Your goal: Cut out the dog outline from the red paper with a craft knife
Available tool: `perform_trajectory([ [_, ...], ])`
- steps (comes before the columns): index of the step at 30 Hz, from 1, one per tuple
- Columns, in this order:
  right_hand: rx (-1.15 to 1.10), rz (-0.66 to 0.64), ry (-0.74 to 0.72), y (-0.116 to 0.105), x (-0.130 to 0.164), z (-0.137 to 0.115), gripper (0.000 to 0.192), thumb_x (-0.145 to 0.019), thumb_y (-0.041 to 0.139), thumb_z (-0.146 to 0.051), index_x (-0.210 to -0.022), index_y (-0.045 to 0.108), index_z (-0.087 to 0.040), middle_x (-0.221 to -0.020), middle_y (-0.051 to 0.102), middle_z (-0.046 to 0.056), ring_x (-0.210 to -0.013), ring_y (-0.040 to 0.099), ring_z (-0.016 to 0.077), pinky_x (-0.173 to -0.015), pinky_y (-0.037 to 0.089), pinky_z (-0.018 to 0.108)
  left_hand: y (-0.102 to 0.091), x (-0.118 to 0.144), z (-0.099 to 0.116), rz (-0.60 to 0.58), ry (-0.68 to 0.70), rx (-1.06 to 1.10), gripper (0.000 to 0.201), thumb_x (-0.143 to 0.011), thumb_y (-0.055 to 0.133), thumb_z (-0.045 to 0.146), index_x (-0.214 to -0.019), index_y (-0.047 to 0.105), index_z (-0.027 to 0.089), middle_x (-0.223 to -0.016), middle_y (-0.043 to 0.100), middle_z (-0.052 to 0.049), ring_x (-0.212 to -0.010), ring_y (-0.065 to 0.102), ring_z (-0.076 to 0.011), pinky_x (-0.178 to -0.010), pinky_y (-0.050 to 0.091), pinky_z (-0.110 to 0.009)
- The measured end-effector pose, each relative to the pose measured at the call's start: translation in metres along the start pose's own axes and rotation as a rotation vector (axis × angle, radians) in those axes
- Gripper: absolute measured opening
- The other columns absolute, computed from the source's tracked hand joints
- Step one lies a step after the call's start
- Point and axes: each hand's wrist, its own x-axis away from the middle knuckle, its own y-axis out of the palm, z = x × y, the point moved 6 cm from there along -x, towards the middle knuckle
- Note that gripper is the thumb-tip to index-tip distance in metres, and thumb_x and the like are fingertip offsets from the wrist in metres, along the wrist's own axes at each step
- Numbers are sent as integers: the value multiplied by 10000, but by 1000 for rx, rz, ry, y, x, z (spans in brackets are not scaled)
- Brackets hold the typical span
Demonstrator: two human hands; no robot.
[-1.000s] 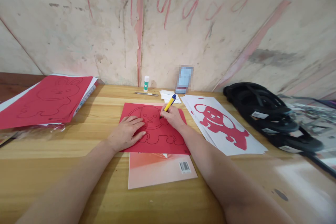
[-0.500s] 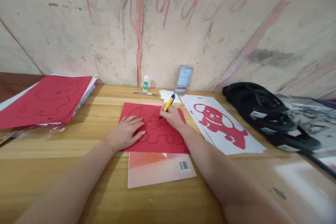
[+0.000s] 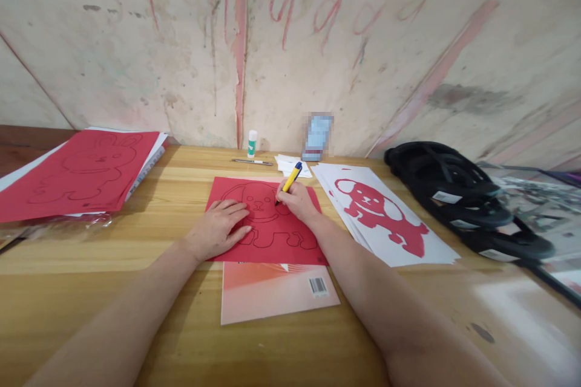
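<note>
My left hand (image 3: 221, 228) lies flat on the left part of a red paper sheet (image 3: 290, 224), fingers spread a little. Black outlines of a dog cover this sheet. Between the fingers of my right hand (image 3: 297, 201) is a slanted yellow pen (image 3: 291, 179) with a blue end. Its dark tip touches the paper beside the dog's face, at the ear on the right. Beneath the sheet, an orange-and-white booklet (image 3: 272, 299) with a barcode sticks out toward me. To the right, a red cut-out dog (image 3: 376, 202) lies on white paper sheets (image 3: 408, 251).
Red sheets with a drawn rabbit (image 3: 91, 169) lie on a stack at left. Along the wall are a glue stick (image 3: 252, 144), a slim metal pen-like tool (image 3: 252, 162), white paper scraps (image 3: 290, 166) and a propped phone (image 3: 318, 136). Black straps (image 3: 454, 199) lie at right.
Almost nothing differs. The yellow pen's upper end has shifted very slightly to the left; both hands and the red sheet stay in place.
</note>
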Motion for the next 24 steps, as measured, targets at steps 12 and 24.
perform_trajectory([
  [12,-181,31,56,-1,-1,9,62,-575,527,-230,-532,514,-187,-477,452,-40,-487,402,109,-498,311,246,-1,0,1,2,-6,-2,410,-950,434,437,-1236,593,189,-1267,617,-78,-1179,510,-269,-1000,422,-456],
  [24,-335,112,149,-16,-6,-4,162,-593,634,-298,-650,530,-189,-502,503,-47,-464,434,96,-467,316,238,-2,0,2,22,24,-10,388,-950,431,431,-1199,609,193,-1247,623,-95,-1160,525,-270,-997,417,-458],
])
